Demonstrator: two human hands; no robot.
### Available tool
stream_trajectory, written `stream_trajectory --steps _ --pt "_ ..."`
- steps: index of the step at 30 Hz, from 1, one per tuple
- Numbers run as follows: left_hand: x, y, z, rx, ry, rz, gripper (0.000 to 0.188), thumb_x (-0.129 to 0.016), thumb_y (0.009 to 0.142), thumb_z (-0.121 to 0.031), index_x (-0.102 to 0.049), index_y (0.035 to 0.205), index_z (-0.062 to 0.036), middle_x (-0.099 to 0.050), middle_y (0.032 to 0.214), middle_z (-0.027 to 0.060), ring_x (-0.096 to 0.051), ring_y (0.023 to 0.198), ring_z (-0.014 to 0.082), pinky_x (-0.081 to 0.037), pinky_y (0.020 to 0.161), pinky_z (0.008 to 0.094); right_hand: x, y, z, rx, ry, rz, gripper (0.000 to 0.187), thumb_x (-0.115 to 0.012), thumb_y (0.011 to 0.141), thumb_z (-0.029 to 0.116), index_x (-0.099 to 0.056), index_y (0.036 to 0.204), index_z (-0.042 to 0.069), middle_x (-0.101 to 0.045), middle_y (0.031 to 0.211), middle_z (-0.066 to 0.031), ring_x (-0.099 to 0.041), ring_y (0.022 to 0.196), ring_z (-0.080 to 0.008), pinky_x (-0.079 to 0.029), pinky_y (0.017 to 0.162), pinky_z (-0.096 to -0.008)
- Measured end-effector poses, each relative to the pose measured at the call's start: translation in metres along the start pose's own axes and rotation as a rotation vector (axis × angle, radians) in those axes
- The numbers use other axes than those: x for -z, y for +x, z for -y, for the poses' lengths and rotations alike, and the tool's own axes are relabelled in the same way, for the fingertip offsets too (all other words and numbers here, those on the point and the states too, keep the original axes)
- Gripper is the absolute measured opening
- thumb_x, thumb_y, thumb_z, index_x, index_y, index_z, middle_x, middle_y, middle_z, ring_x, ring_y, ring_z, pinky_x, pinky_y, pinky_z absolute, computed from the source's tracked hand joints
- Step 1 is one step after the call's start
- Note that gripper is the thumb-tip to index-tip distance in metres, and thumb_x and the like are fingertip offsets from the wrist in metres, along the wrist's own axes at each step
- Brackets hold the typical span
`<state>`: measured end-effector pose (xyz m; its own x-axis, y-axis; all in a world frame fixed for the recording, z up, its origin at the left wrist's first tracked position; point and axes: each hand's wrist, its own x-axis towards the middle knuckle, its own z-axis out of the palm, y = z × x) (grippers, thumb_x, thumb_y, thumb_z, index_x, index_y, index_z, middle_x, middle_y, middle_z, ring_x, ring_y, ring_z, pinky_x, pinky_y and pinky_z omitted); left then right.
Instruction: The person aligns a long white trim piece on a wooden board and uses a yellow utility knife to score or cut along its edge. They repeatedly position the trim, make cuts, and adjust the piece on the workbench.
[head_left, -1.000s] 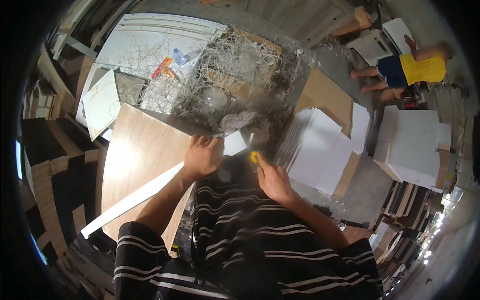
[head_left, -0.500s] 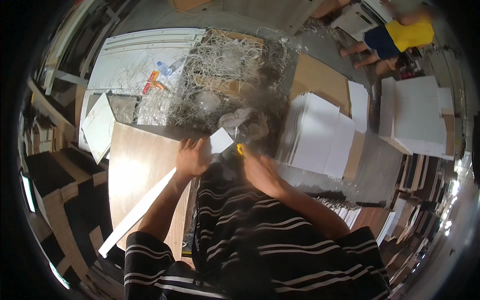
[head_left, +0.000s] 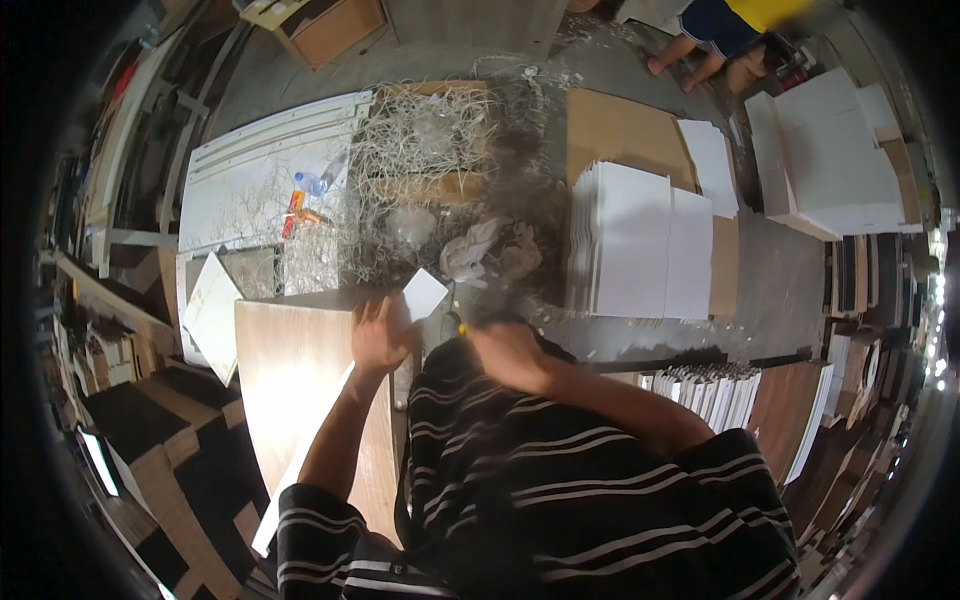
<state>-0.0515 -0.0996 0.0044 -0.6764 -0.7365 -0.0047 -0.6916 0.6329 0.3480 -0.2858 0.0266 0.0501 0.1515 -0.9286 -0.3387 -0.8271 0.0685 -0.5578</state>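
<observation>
I have the left hand (head_left: 381, 338) gripping a white strip (head_left: 425, 293) over the wooden board (head_left: 285, 335), and the right hand (head_left: 508, 355), slightly blurred, wrapped around a yellow cutter (head_left: 462, 329).

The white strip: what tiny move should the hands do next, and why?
Perhaps the right hand could bring the yellow tool slowly toward the end of the white strip. The left hand holds the strip, its end pokes past the wooden panel, and the tool's yellow part sits close by but apart.
</observation>
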Motion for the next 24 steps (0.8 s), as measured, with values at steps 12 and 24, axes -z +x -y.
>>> stream_trajectory --steps 12,24 --pt "-0.014 -0.003 0.012 0.032 -0.083 -0.052 0.059 -0.074 0.083 -0.035 -0.057 0.131 -0.0061 -0.067 0.112 0.0154 -0.060 0.108 0.0424 -0.041 0.105 0.0532 -0.044 0.051 -0.046 -0.481 0.981 -0.403 0.033 -0.065 0.094 0.018 -0.057 0.125 0.011 -0.071 0.091 -0.0149 -0.065 0.065 -0.0327 -0.054 0.059 -0.0404" --pt "-0.036 -0.003 -0.017 -0.094 -0.149 -0.154 0.057 -0.078 0.076 -0.033 -0.063 0.123 -0.0061 -0.064 0.116 0.0165 -0.058 0.110 0.0403 -0.038 0.111 0.0532 -0.059 0.062 -0.054 -0.677 2.092 -0.099 0.022 -0.073 0.094 0.023 -0.057 0.099 0.009 -0.055 0.070 -0.0034 -0.054 0.053 -0.0156 -0.045 0.047 -0.0319"
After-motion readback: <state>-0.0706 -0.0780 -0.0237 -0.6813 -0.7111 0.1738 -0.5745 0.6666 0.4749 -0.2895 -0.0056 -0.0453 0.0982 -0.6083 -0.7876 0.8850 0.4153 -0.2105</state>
